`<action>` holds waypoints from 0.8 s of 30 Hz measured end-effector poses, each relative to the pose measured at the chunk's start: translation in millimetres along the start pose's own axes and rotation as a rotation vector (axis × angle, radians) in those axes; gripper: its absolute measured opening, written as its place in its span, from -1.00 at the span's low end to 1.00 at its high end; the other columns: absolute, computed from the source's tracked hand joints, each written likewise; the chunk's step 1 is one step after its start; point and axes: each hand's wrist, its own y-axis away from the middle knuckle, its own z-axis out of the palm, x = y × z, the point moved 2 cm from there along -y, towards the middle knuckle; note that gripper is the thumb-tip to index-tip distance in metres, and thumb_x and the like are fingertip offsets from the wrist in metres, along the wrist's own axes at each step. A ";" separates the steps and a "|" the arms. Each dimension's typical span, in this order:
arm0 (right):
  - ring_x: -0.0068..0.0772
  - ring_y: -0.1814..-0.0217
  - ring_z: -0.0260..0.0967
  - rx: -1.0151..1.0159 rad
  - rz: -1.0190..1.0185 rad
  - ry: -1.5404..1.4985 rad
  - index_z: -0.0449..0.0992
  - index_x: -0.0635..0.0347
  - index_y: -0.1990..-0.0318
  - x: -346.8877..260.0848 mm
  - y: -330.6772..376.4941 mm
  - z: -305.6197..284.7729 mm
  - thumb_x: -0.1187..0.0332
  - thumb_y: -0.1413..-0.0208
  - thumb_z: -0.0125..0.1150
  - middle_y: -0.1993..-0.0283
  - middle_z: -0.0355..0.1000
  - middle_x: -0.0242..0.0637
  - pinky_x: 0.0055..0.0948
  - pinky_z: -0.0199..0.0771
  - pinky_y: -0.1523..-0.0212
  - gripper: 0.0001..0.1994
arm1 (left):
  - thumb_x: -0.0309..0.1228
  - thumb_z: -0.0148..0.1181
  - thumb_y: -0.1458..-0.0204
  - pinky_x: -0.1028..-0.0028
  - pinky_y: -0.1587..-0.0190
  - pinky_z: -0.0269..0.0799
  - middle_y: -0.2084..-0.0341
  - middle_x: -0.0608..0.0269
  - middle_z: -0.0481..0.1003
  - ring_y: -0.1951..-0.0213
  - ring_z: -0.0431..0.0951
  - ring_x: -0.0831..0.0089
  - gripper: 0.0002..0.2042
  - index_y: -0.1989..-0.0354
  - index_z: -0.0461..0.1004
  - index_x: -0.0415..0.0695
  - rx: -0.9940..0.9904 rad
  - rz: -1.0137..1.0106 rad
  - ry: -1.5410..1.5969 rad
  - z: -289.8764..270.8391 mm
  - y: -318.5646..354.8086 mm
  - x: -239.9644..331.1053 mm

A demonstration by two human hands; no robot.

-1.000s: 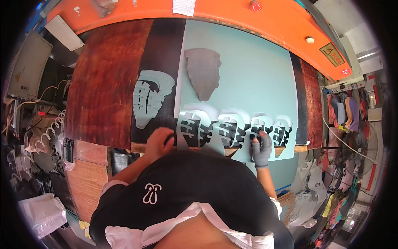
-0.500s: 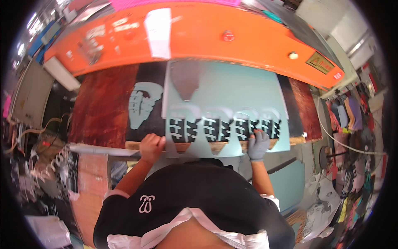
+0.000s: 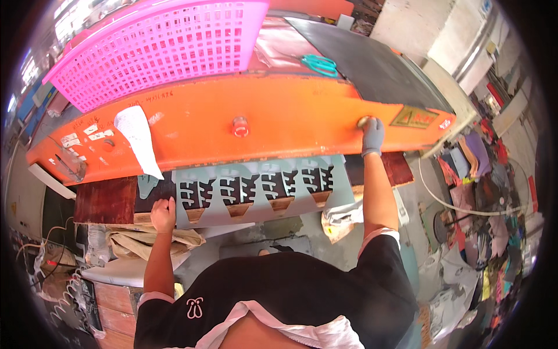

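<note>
A pale green sheet [image 3: 214,216] with a row of cut-out openings lies on the dark board under the front of an orange machine beam [image 3: 192,139]. My left hand [image 3: 163,215] is closed at the board's front edge, beside the sheet's left side; whatever its fingers may hold is hidden. My right hand [image 3: 373,138], in a grey glove, reaches up to the beam. Its fingers are bent over a push button [image 3: 363,121] there and partly cover it. A cut piece [image 3: 147,185] of the same green lies left of the sheet, half hidden by the beam.
On top of the machine stand a pink plastic basket [image 3: 168,49] and teal-handled scissors [image 3: 319,65]. A red button [image 3: 240,126] and a hanging white paper [image 3: 138,136] are on the beam's front. Piled coloured scraps [image 3: 471,160] are at right, brown sacking [image 3: 148,241] below left.
My right hand has left the sheet's right front edge and gone up to the beam's button. My left hand stays by the sheet's left side. The view has shifted, showing the basket and scissors.
</note>
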 end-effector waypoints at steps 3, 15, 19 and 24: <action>-0.62 0.40 0.15 -0.096 0.076 -0.249 0.39 0.20 0.35 26.1 20.6 -16.2 0.28 -0.22 -0.10 0.40 0.28 -0.45 -0.56 0.22 0.34 -0.79 | -0.33 0.12 -0.05 0.15 0.43 0.31 0.66 0.09 0.35 0.50 0.39 0.08 -0.66 0.73 0.31 -0.19 0.042 0.049 -0.057 1.5 -13.2 8.3; 0.15 0.22 0.39 -0.379 -0.108 0.950 0.51 0.23 0.31 117.5 105.1 -45.4 0.13 -0.10 0.02 0.31 0.44 0.06 0.00 0.37 0.21 -0.68 | -0.37 0.16 0.10 0.24 0.47 0.37 0.67 0.21 0.35 0.51 0.42 0.17 -0.77 0.73 0.33 -0.11 0.061 0.029 -0.126 6.4 -31.8 7.2; 0.16 0.25 0.39 -0.430 -0.221 0.998 0.54 0.30 0.38 123.1 105.0 -55.3 0.16 -0.12 -0.02 0.34 0.45 0.09 0.01 0.37 0.23 -0.65 | -0.33 0.16 0.10 0.20 0.43 0.37 0.65 0.20 0.35 0.48 0.42 0.15 -0.74 0.75 0.33 -0.12 0.043 0.010 -0.130 6.4 -32.1 5.4; 0.17 0.25 0.39 -0.479 -0.255 0.951 0.54 0.33 0.38 128.5 108.3 -65.9 0.18 -0.12 -0.06 0.34 0.44 0.11 0.00 0.38 0.20 -0.64 | -0.28 0.11 0.03 0.18 0.29 0.38 0.60 0.14 0.39 0.38 0.42 0.10 -0.71 0.71 0.40 -0.15 -0.035 -0.024 -0.103 7.7 -29.5 2.2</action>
